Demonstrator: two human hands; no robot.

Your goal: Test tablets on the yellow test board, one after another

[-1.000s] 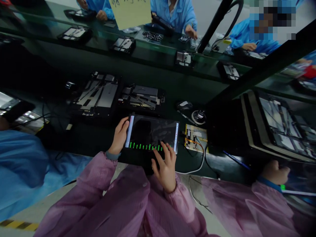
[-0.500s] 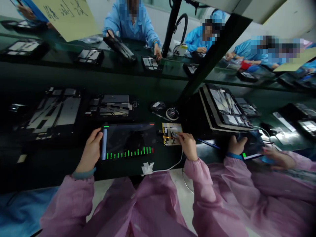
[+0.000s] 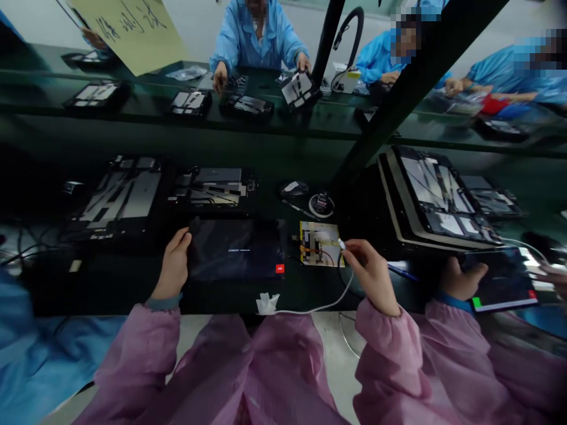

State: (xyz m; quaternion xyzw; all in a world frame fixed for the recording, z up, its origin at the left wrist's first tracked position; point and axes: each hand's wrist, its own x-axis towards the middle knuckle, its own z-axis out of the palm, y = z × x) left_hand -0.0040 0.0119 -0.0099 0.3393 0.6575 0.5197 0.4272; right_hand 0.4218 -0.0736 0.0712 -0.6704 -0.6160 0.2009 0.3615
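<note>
My left hand [image 3: 172,265] grips the left edge of a dark tablet screen [image 3: 230,260], thumb on its front. The screen shows small pale text in the middle and a red block at its lower right. In my right hand [image 3: 371,273], a white cable plug [image 3: 341,242] is pinched between thumb and fingers. The plug sits at the right edge of a yellow-edged board [image 3: 319,236] with wires and tape; whether it touches the board I cannot tell. Its white cable [image 3: 325,304] loops down to a piece of white tape [image 3: 267,303] at the table's front edge.
Opened tablets [image 3: 126,192] and an opened device [image 3: 217,184] lie behind on the left. A mouse [image 3: 293,189] and a coiled cable [image 3: 321,205] are behind the board. A tablet stack [image 3: 436,183] stands right, near a blue pen [image 3: 402,271]. A co-worker's hand [image 3: 460,277] holds another tablet.
The screen has switched from green bars to a dark picture with small text and a red block. My right hand has drawn back from over the board, exposing the plug. The view has shifted.
</note>
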